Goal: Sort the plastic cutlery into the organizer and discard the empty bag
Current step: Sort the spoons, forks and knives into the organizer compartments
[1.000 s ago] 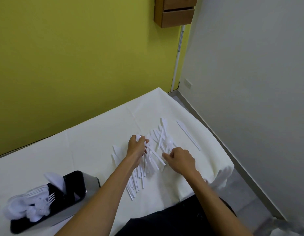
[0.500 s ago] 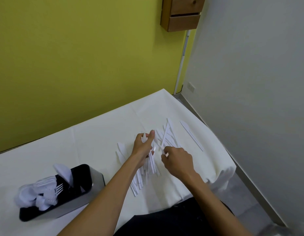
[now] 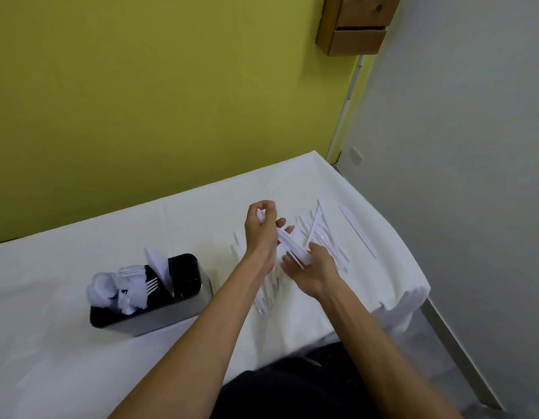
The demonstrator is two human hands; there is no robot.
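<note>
A pile of white plastic knives [image 3: 324, 237] lies scattered on the white table [image 3: 80, 343], with one knife [image 3: 357, 231] apart at the right. My left hand [image 3: 260, 234] grips a bundle of white knives [image 3: 292, 246], lifted above the pile. My right hand [image 3: 312, 272] holds the lower end of that same bundle from below. The black and steel organizer [image 3: 159, 309] stands to the left, with white spoons, forks [image 3: 135, 279] and a knife blade sticking out of it. No bag is in view.
The table's right edge [image 3: 413, 267] drops to a grey floor beside a white wall. A yellow wall runs behind the table. A wooden drawer box [image 3: 357, 25] hangs high on the wall at the right.
My left hand has lifted a bundle of knives off the pile. My right hand has moved under the bundle's lower end and taken hold of it.
</note>
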